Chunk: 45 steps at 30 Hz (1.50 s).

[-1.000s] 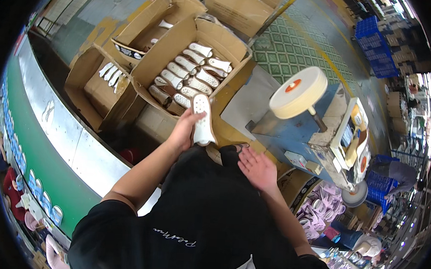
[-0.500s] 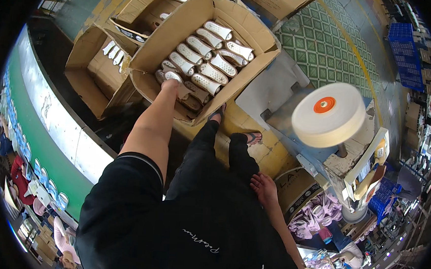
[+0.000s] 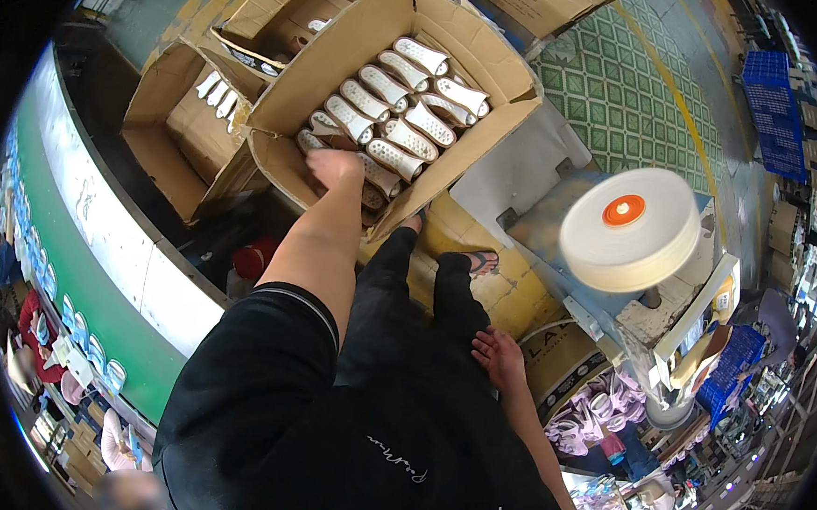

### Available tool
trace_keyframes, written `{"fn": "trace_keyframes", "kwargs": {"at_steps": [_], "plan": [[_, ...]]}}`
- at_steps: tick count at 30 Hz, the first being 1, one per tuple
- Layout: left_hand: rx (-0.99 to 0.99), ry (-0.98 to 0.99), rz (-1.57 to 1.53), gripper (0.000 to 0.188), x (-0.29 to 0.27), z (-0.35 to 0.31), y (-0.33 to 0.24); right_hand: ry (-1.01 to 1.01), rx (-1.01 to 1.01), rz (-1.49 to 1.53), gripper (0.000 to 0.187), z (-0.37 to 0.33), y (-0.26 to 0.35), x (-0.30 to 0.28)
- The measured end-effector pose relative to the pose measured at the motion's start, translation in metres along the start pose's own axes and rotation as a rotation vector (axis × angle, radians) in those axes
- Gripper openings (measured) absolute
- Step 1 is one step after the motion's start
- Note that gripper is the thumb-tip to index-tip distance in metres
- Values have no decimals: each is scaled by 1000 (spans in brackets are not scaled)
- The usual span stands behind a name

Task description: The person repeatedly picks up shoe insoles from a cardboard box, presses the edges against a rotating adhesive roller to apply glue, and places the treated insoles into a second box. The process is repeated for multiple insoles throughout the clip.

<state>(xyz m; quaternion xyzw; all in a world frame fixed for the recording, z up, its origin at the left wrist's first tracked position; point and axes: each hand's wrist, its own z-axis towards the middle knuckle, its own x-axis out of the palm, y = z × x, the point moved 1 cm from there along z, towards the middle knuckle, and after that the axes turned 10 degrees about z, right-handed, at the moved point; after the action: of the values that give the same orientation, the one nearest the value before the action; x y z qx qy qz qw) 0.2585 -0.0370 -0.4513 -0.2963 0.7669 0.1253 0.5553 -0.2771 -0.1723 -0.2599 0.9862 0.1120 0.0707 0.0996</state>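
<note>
My left hand [image 3: 336, 166] reaches into the near left corner of a large open cardboard box [image 3: 287, 93]. Its fingers are bent and closed among the shoe soles, and what they grip, if anything, is hidden. The white, dotted shoe soles [image 3: 406, 138] have brown edges and lie in slanting rows in the box. Several at the near end are partly covered by my hand. Beside my right thigh hangs my right hand [image 3: 499, 357], fingers loosely apart and holding nothing.
Smaller open cardboard boxes [image 3: 158, 142] with white pieces stand left and behind. A green conveyor belt [image 3: 133, 318] runs along my left. At right, a white wheel with an orange hub [image 3: 630, 229] sits on a machine; lilac shoe parts [image 3: 595, 411] are heaped below. People work at lower left.
My left hand has shifted slightly right and down within the box, and the white sole that was by its fingertips is now out of sight. My right hand stays put.
</note>
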Motion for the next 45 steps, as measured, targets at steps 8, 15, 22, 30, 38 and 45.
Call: {"fn": "trace_keyframes", "kwargs": {"at_steps": [8, 15, 22, 30, 38, 45], "plan": [[241, 118, -158, 56, 3, 58, -2, -30, -88, -52, 36, -8, -6, -21], [-247, 495, -749, 47, 39, 138, -2, -131, -149, -107, 36, -23, -13, -39], [-138, 474, -591, 24, 83, 172, -2, -181, -70, -204, 35, -18, 2, -16], [297, 394, 225, 33, 87, 202, -9, -153, -6, -476, 39, -6, 1, 23], [75, 103, -28, 51, 37, 149, -23, -157, -6, -526, 35, -1, 4, 28], [324, 8, 117, 83, 17, 135, -13, -151, -50, -632, 38, 2, -7, 23]]}}
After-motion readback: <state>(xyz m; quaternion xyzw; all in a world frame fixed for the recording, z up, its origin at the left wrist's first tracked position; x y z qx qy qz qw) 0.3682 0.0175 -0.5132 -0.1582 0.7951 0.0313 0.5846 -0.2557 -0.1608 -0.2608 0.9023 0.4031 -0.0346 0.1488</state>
